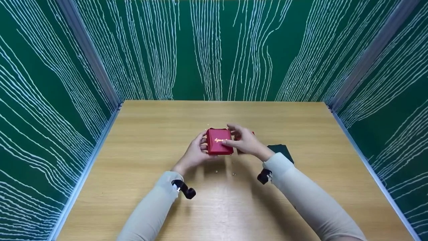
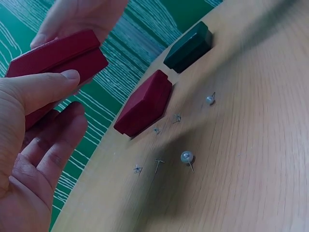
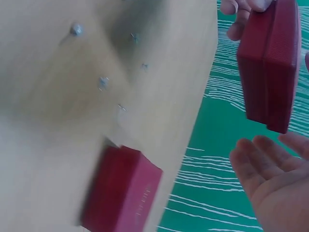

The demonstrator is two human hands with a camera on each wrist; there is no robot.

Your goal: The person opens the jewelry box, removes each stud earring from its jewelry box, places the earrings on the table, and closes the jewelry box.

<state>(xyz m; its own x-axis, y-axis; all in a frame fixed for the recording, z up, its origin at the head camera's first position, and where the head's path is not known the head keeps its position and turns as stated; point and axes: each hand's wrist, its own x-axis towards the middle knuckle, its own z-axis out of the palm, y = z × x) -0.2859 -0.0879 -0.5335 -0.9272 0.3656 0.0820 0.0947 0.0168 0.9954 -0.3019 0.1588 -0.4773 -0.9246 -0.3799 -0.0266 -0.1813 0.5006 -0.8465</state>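
Note:
My left hand [image 1: 195, 151] grips a closed red jewellery box [image 1: 219, 134], thumb on one face and fingers behind, up off the table. Gold script shows on its lid in the head view. Beside it, my right hand [image 1: 248, 142] has its thumb over the lid in the head view. In the right wrist view the right fingers [image 3: 270, 162] are loosely extended below the box's end. A second red box [image 2: 142, 104] lies on the table, mostly hidden behind the right hand in the head view.
A dark green box [image 2: 188, 46] sits beyond the second red box, partly under the right forearm in the head view. On the wooden table [image 1: 150, 117] lie a pearl stud earring [image 2: 187, 157], another pearl stud [image 2: 210, 99] and several tiny metal studs [image 2: 159, 163]. Green walls surround the table.

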